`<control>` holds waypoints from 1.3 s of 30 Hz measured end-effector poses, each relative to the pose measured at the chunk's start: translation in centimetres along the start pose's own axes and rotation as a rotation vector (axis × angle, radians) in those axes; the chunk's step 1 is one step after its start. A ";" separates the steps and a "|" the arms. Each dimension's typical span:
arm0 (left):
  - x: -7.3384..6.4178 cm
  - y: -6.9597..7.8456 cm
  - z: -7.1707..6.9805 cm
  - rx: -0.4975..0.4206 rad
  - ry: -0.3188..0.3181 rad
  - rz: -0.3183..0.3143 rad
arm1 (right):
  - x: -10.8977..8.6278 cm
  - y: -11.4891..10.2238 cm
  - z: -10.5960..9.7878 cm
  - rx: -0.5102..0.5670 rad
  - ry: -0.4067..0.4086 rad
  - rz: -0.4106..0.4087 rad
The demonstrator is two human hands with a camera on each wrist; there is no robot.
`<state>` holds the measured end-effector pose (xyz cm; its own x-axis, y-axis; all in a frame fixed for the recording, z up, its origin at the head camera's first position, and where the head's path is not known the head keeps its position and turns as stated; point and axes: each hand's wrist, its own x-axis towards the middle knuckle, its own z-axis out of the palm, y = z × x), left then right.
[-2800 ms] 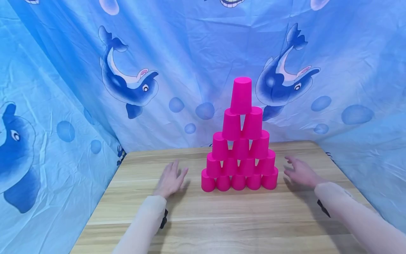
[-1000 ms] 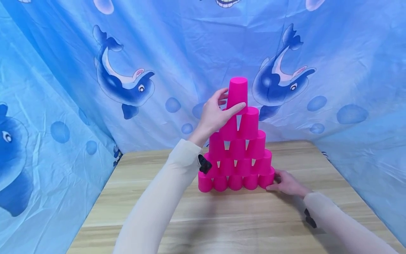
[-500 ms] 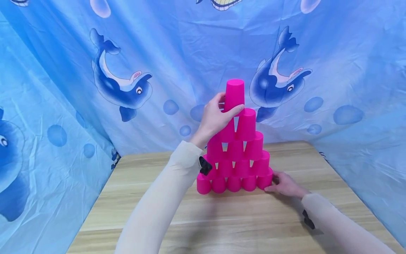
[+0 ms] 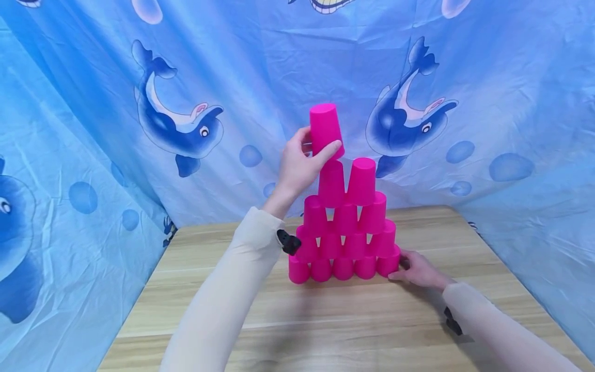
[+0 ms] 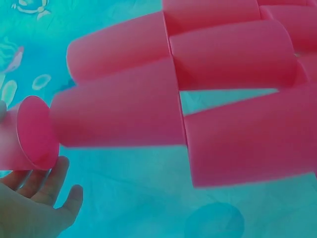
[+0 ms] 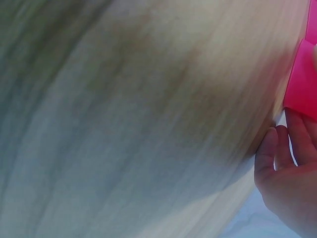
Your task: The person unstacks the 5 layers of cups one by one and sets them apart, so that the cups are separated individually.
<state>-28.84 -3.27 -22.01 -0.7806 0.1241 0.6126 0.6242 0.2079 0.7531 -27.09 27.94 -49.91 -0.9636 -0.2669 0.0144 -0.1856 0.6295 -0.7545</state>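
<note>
Left hand [image 4: 299,166] holding a tilted pink cup [image 4: 324,128] just above the stack [image 4: 345,221]
Its grip is pinched on that cup; a dip could topple the upper-left cup [image 4: 331,186]. The right hand [image 4: 422,270], its grip clamped on the bottom-right cup [image 4: 387,264], could unsettle everything by tugging.

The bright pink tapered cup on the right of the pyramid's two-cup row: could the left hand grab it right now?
Probably not yet: the left hand is gripping another bright pink tapered cup. Otherwise the way looks free: nothing sits on the row's right cup.
</note>
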 end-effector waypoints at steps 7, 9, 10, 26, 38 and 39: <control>-0.8 -1.8 -2.7 -0.004 0.078 -0.002 | 0.0 -0.2 -0.1 0.002 0.000 0.009; -1.2 -2.6 -3.4 -0.003 0.101 -0.016 | 0.0 -0.2 -0.2 -0.002 0.000 0.014; -1.4 -3.1 -3.8 0.006 0.112 -0.022 | 0.0 -0.2 -0.2 -0.005 -0.001 0.016; -6.8 -11.7 -10.0 0.241 0.194 -0.268 | 0.0 -0.2 0.0 -0.003 0.000 0.042; -10.4 -16.2 -13.5 0.345 0.180 -0.481 | -0.2 -0.1 0.3 -0.021 0.005 0.055; -10.7 -16.6 -13.8 0.355 0.180 -0.501 | -0.1 -0.1 0.3 -0.021 0.009 0.057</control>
<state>-30.34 -21.44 -37.77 -0.9377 -0.2297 0.2607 0.1118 0.5109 0.8524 -26.90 27.72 -50.02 -0.9743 -0.2241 -0.0222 -0.1345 0.6584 -0.7406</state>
